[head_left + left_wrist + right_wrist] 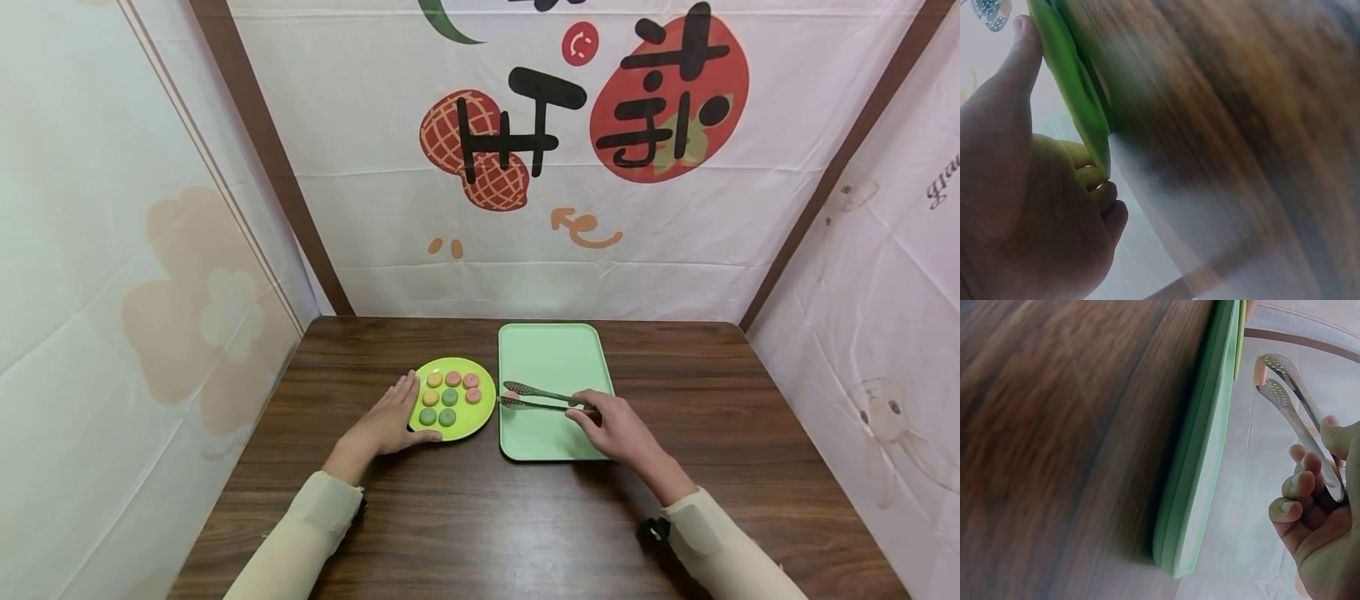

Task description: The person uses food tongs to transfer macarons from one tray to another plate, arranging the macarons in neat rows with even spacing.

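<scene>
My right hand (617,427) grips metal tongs (551,407) with perforated tips, thumb on one arm and fingers on the other. Between the tips is a pink macaron (1260,371), held above the left side of a light green tray (555,446). Left of the tray sits a yellow-green plate (468,427) bearing several macarons: yellow (431,398), green (447,417) and pink (473,396). Against the plate's left rim rests my left hand (386,418), fingers extended along the edge and thumb reaching over the front rim. The left wrist view shows this rim between thumb and fingers.
A dark wooden table (480,525) carries the plate and tray, which stand close side by side. Behind its far edge hangs a white printed cloth (360,208); further cloth panels flank the left and right sides.
</scene>
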A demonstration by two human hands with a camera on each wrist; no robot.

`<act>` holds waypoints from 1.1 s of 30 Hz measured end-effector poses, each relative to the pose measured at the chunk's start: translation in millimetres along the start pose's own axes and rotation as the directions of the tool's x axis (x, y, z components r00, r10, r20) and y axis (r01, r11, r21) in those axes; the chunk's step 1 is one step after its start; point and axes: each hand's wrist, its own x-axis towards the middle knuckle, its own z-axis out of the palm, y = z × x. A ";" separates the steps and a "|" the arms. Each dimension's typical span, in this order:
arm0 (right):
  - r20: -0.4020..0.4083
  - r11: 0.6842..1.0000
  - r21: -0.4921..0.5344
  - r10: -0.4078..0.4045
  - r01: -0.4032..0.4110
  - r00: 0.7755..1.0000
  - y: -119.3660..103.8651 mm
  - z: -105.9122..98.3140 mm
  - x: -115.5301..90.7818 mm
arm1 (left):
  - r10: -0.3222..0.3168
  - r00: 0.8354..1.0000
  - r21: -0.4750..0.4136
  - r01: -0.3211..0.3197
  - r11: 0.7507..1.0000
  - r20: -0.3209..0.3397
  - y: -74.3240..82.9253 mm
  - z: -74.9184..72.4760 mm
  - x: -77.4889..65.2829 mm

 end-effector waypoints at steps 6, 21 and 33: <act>0.035 1.000 0.001 0.002 -0.002 0.999 -5.4 5.1 5.5 | -0.008 1.000 -0.002 0.008 1.000 0.004 0.0 -0.6 -0.4; 0.088 0.997 0.033 -0.070 0.067 0.994 -18.5 21.0 21.9 | -0.005 1.000 0.007 0.005 1.000 0.010 -1.0 -0.8 0.9; 0.122 0.995 -0.006 -0.098 0.099 0.988 -24.6 31.4 29.8 | -0.001 1.000 0.019 0.001 1.000 0.005 -1.6 1.0 1.6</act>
